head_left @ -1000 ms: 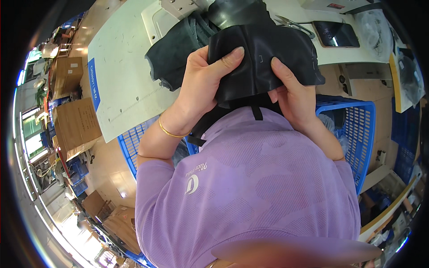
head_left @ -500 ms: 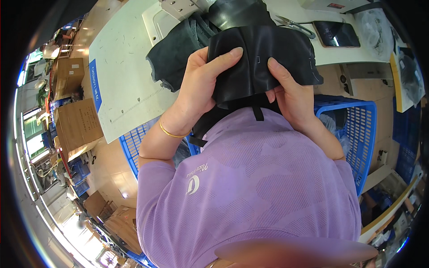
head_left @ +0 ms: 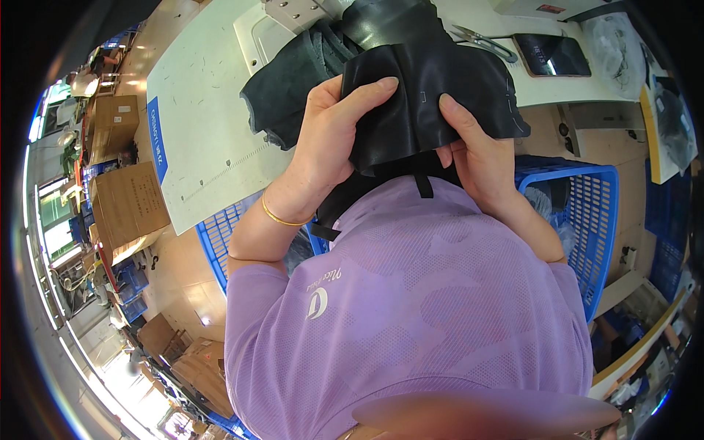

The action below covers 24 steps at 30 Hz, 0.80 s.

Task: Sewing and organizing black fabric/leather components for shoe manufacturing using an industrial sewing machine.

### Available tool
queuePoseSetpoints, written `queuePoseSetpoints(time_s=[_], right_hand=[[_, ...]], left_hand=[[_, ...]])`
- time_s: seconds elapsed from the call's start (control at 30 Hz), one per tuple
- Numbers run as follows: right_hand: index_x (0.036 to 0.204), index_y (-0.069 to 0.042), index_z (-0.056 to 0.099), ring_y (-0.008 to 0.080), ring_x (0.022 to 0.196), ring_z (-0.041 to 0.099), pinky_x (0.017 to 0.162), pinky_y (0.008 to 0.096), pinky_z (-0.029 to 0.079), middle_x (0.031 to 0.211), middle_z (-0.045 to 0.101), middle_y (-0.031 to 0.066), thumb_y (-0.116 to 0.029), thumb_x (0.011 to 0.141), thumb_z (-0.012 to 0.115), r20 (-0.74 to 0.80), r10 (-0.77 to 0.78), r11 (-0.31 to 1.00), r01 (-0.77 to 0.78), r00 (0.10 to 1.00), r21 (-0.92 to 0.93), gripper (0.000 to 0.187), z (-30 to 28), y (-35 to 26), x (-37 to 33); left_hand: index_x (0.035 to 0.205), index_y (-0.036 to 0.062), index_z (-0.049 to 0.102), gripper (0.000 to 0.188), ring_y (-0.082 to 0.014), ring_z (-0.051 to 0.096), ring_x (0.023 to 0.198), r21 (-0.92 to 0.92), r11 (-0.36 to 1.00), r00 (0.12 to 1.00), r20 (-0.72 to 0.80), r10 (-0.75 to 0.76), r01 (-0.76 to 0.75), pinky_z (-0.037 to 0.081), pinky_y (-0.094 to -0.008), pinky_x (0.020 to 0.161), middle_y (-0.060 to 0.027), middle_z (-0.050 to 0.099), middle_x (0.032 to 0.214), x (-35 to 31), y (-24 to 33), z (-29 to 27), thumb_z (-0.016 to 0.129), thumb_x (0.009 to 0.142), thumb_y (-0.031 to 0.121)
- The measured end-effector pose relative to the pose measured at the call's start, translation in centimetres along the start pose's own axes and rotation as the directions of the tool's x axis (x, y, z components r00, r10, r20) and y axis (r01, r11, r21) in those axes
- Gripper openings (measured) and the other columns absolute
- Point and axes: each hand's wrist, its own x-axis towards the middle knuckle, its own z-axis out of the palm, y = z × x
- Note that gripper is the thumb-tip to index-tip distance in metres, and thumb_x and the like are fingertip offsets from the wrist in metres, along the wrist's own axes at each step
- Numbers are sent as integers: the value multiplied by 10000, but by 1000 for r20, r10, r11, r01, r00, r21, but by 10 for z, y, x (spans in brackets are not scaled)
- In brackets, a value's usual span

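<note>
A black leather piece [head_left: 411, 95] with small pale marks on its face is held up in front of me at the table's near edge. My left hand [head_left: 337, 121] grips its left side, thumb on top and the other fingers hidden behind it. My right hand [head_left: 477, 150] pinches its lower right part, thumb on the face and fingers curled underneath. Behind it, more dark leather pieces [head_left: 282, 92] lie stacked on the table, rough edges showing at the left. Another smooth black leather part [head_left: 392, 22] rises at the back.
The white sewing table [head_left: 198, 95] carries a machine base [head_left: 253, 40], scissors [head_left: 484, 44], a phone [head_left: 551, 56] and a clear plastic bag [head_left: 614, 51]. Blue baskets stand below, one at right [head_left: 598, 220] and one at left [head_left: 213, 246]. Cardboard boxes [head_left: 128, 205] are farther left.
The leather has shifted very slightly in my grip. Both hands keep nearly the same place, and the phone's screen appears brighter.
</note>
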Motion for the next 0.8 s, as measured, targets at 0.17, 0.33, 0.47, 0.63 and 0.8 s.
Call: queuePoseSetpoints(time_s=[0.17, 0.33, 0.47, 0.63, 0.8], right_hand=[[1054, -15, 591, 127, 549, 561, 437, 244, 435, 826, 632, 65, -124, 942, 654, -25, 6, 1000, -6, 1000, 23, 168, 0, 1, 0], [1057, -16, 594, 126, 568, 572, 433, 246, 436, 834, 633, 67, -116, 939, 657, -5, 19, 999, -19, 1000, 38, 167, -3, 2, 0], [1060, -17, 594, 129, 571, 574, 431, 249, 434, 839, 632, 68, -113, 937, 660, -28, 25, 998, -23, 999, 50, 169, -3, 3, -1], [1070, -18, 594, 130, 578, 577, 429, 251, 433, 847, 631, 68, -107, 936, 658, -48, 15, 999, -12, 999, 50, 173, -3, 3, -3], [1090, -27, 589, 129, 603, 587, 428, 250, 434, 869, 631, 64, -107, 933, 659, -50, 21, 998, -18, 999, 58, 189, -8, 3, -4]], left_hand=[[996, -25, 687, 186, -88, 660, 754, 58, 998, 1000, -9, 17, -16, 535, -235, 683, -61, 714, 883, 1, -1, -1, 661, 916, 141], [1003, -32, 687, 191, -85, 657, 748, 73, 997, 999, -1, 34, -34, 532, -232, 677, -61, 714, 878, 1, -2, 0, 668, 911, 135], [999, -38, 688, 188, -95, 666, 742, 125, 991, 999, -3, 43, -43, 543, -235, 669, -74, 718, 880, 0, -1, 2, 710, 866, 93], [971, -44, 692, 183, -104, 671, 733, 182, 982, 999, 13, 50, -52, 553, -241, 661, -83, 720, 871, 0, 0, 4, 737, 820, 50], [943, -48, 697, 161, -100, 663, 705, 228, 973, 999, 7, 46, -46, 545, -233, 639, -77, 716, 833, 2, -2, 6, 735, 812, 38]])
